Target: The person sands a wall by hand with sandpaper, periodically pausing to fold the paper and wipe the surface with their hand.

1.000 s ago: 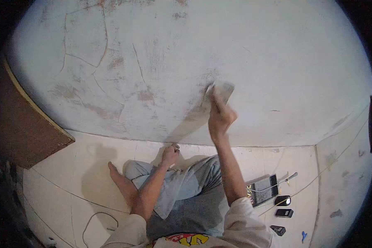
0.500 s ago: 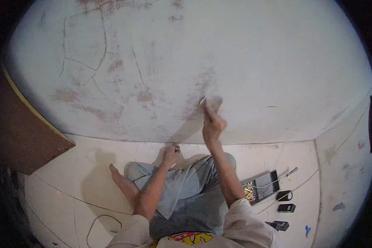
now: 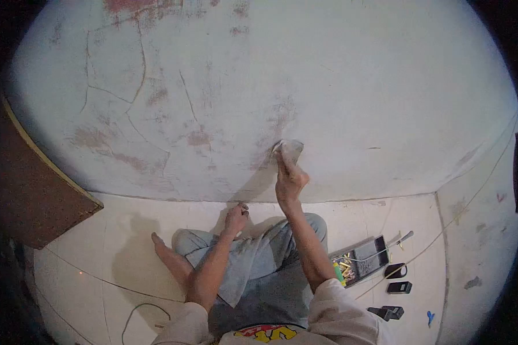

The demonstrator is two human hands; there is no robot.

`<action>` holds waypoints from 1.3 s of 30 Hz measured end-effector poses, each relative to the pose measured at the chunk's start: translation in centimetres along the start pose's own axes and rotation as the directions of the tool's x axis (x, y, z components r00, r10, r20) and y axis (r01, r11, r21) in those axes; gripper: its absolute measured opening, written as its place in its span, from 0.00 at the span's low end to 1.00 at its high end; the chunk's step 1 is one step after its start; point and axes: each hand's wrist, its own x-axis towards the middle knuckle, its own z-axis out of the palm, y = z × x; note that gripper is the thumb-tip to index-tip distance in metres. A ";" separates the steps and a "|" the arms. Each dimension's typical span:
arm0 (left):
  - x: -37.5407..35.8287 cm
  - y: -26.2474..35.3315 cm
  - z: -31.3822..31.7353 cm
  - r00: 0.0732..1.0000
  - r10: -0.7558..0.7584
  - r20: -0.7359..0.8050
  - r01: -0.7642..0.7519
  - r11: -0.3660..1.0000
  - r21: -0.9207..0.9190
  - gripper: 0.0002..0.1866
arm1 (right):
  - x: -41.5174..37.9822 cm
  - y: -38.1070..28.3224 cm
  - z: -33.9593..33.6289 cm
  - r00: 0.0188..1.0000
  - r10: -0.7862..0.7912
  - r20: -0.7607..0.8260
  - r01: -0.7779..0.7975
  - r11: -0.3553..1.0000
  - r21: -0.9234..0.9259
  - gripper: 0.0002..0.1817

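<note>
My right hand (image 3: 292, 183) is pressed to the whitish wall (image 3: 357, 98) low down, its fingers closed on a greyish piece of sandpaper (image 3: 293, 149) that lies against the plaster. The sheet's pale edge shows beside my fingertips. Down by the foot of the wall, over my crossed legs, my left hand (image 3: 236, 219) is closed. A small pale bit shows below it, but what it holds, if anything, is too small to name. Reddish worn patches (image 3: 198, 138) and long cracks (image 3: 143, 63) mark the wall left of my right hand.
A black tray (image 3: 377, 253) with small yellow pieces (image 3: 344, 270) stands on the floor to my right. Near it lie a black roll (image 3: 395, 271), black blocks (image 3: 399, 287) and a blue clip (image 3: 430, 318). Cables cross the floor. A brown board (image 3: 46, 184) leans at the left.
My right hand and the sandpaper have moved slightly down and left along the wall. My left hand stays almost where it was. The view has shifted a little.
</note>
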 end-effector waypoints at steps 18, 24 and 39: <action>-0.6 0.4 -0.3 0.988 0.120 -0.094 -0.107 0.986 0.131 0.12 | 1.0 0.8 -0.4 0.998 -0.049 0.040 0.051 0.997 -0.050 0.19; -0.3 -0.3 0.3 0.967 0.200 -0.158 -0.166 0.965 0.205 0.13 | 9.9 -3.2 -1.2 0.989 -0.142 0.043 0.142 0.990 0.009 0.16; 4.7 -9.5 5.8 0.962 0.157 -0.226 -0.182 0.979 -0.095 0.13 | 10.1 -2.5 -1.1 0.989 -0.151 0.009 0.151 0.988 -0.034 0.14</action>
